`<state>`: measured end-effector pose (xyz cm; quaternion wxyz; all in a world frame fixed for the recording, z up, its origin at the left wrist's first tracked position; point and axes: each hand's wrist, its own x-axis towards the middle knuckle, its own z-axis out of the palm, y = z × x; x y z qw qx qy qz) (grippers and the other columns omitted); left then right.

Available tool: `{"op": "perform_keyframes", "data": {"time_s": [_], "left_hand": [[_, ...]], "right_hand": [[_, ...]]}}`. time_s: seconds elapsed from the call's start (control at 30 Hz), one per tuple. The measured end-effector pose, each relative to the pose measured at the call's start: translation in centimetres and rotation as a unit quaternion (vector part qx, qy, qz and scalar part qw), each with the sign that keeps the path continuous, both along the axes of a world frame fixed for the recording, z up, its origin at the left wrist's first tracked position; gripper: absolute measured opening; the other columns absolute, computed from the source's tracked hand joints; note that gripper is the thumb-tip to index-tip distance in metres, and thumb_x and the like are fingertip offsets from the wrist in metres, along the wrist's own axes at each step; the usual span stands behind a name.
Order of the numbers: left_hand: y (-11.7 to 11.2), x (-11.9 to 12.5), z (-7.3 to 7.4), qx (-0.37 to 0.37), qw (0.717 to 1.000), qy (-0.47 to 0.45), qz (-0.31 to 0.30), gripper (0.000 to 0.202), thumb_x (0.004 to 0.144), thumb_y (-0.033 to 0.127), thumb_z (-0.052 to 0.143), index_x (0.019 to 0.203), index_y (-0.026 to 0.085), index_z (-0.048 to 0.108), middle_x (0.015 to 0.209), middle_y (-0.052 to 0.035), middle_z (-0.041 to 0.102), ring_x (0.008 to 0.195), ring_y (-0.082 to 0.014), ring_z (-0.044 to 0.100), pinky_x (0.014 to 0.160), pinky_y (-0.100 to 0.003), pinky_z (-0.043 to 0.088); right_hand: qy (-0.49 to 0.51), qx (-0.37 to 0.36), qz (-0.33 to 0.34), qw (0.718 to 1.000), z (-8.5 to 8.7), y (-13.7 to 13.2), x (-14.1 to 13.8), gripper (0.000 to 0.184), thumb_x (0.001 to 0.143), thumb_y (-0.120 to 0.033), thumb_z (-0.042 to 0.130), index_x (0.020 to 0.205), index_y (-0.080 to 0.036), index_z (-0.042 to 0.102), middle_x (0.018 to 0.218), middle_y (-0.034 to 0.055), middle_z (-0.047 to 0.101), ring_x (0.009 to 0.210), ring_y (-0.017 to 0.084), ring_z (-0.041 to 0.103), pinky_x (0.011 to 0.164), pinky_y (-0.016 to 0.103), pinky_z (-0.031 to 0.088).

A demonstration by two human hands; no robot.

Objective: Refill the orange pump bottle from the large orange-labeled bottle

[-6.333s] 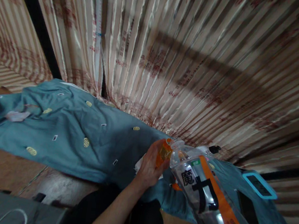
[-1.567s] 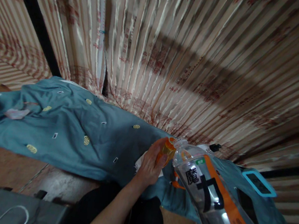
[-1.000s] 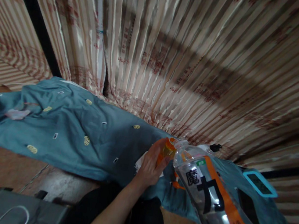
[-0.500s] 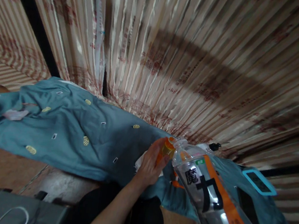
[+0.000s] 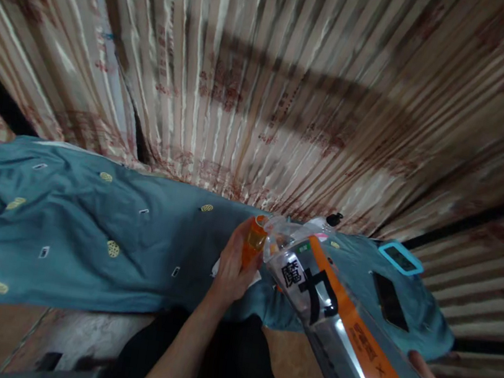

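My left hand (image 5: 232, 267) is closed around a small orange container (image 5: 253, 244), held upright over the teal cloth. A large clear plastic bottle (image 5: 332, 316) with an orange label and black characters is tilted so that its open mouth (image 5: 273, 240) meets the container's top. Only a bit of my right hand (image 5: 424, 368) shows behind the bottle's lower end, where it grips the bottle. A white tissue (image 5: 217, 268) lies under my left hand.
A teal patterned cloth (image 5: 86, 234) covers the surface in front of striped curtains (image 5: 266, 91). A device with a light-blue frame (image 5: 400, 258) and a dark phone (image 5: 389, 301) lie on the cloth at the right. A small black cap (image 5: 334, 217) sits behind the bottle.
The view has swung to the right and slightly up, so everything sits further left. The bottle's mouth stays against the orange container in my left hand.
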<state>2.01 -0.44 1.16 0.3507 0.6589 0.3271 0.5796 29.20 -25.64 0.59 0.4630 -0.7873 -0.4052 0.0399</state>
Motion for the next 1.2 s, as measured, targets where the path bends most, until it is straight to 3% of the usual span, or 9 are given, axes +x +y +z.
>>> {"op": "perform_keyframes", "data": {"time_s": [0.1,0.27,0.43,0.6,0.77,0.83,0.93,1.07,1.2], "left_hand": [[0.1,0.0,0.0,-0.002,1.000,0.009,0.008,0.069,0.097,0.063,0.043,0.149,0.019,0.040,0.147,-0.0179,0.056,0.136,-0.0302,0.056,0.116,-0.050,0.044],[0.1,0.0,0.1,-0.017,1.000,0.017,0.008,0.066,0.097,0.061,0.046,0.148,0.019,0.042,0.144,-0.0169,0.058,0.134,-0.0300,0.057,0.116,-0.050,0.045],[0.0,0.1,0.5,-0.017,1.000,0.021,0.000,0.065,0.097,0.060,0.046,0.147,0.019,0.041,0.143,-0.0172,0.058,0.133,-0.0295,0.058,0.113,-0.049,0.047],[0.1,0.2,0.7,-0.017,0.999,0.032,0.000,0.064,0.097,0.060,0.046,0.146,0.020,0.041,0.142,-0.0156,0.060,0.130,-0.0288,0.060,0.112,-0.049,0.048],[0.2,0.1,0.5,-0.030,0.999,0.038,0.011,0.068,0.094,0.062,0.049,0.147,0.020,0.041,0.143,-0.0151,0.059,0.131,-0.0305,0.060,0.112,-0.051,0.048],[0.3,0.1,0.4,-0.032,0.999,0.037,0.017,0.068,0.094,0.062,0.049,0.147,0.020,0.041,0.143,-0.0152,0.059,0.130,-0.0308,0.061,0.111,-0.051,0.048],[0.3,0.2,0.5,-0.030,0.999,0.038,0.015,0.066,0.095,0.061,0.048,0.146,0.021,0.042,0.142,-0.0148,0.060,0.129,-0.0298,0.061,0.111,-0.050,0.049],[0.1,0.3,0.4,-0.019,0.999,0.035,0.009,0.066,0.096,0.061,0.047,0.147,0.020,0.040,0.143,-0.0150,0.059,0.132,-0.0285,0.059,0.113,-0.048,0.048],[-0.1,0.3,0.4,-0.033,0.999,0.029,0.009,0.062,0.097,0.056,0.049,0.148,0.021,0.040,0.144,-0.0152,0.058,0.133,-0.0284,0.058,0.114,-0.049,0.046]], "right_hand": [[0.077,0.010,-0.006,0.997,-0.3,-0.6,0.3,0.066,0.092,-0.069,0.048,0.139,-0.024,0.058,0.112,0.0108,0.070,0.107,0.037,0.067,0.086,0.058,0.058],[0.088,0.078,-0.002,0.993,0.3,-0.9,-0.8,0.063,0.096,-0.065,0.040,0.142,-0.024,0.056,0.109,0.0092,0.070,0.100,0.032,0.069,0.079,0.050,0.060],[0.083,0.035,0.045,0.995,2.9,1.1,-1.7,0.053,0.091,-0.073,0.046,0.107,-0.032,0.075,0.079,0.0040,0.066,0.093,0.032,0.070,0.074,0.051,0.062],[0.109,0.034,0.049,0.992,3.9,-0.1,-3.6,0.064,0.085,-0.072,0.056,0.132,-0.029,0.065,0.106,0.0063,0.071,0.097,0.032,0.071,0.080,0.051,0.062],[0.061,0.082,0.085,0.991,2.1,-1.6,-4.4,0.083,0.081,-0.070,0.064,0.149,-0.027,0.047,0.120,0.0090,0.069,0.103,0.033,0.070,0.074,0.045,0.063],[0.038,0.085,0.059,0.994,1.1,-1.2,-3.9,0.080,0.085,-0.068,0.061,0.151,-0.026,0.045,0.117,0.0091,0.069,0.100,0.031,0.071,0.073,0.044,0.063],[-0.008,0.043,-0.019,0.999,0.5,0.8,-2.1,0.074,0.083,-0.073,0.059,0.140,-0.027,0.058,0.110,0.0079,0.070,0.101,0.033,0.070,0.077,0.050,0.061],[-0.019,0.025,-0.012,0.999,1.5,3.6,-0.2,0.072,0.087,-0.070,0.058,0.142,-0.025,0.054,0.125,0.0106,0.066,0.116,0.033,0.064,0.093,0.058,0.057],[-0.043,0.040,0.009,0.998,3.0,3.7,-2.8,0.066,0.093,-0.068,0.050,0.149,-0.031,0.047,0.136,0.0087,0.061,0.131,0.036,0.055,0.097,0.061,0.054]]}}
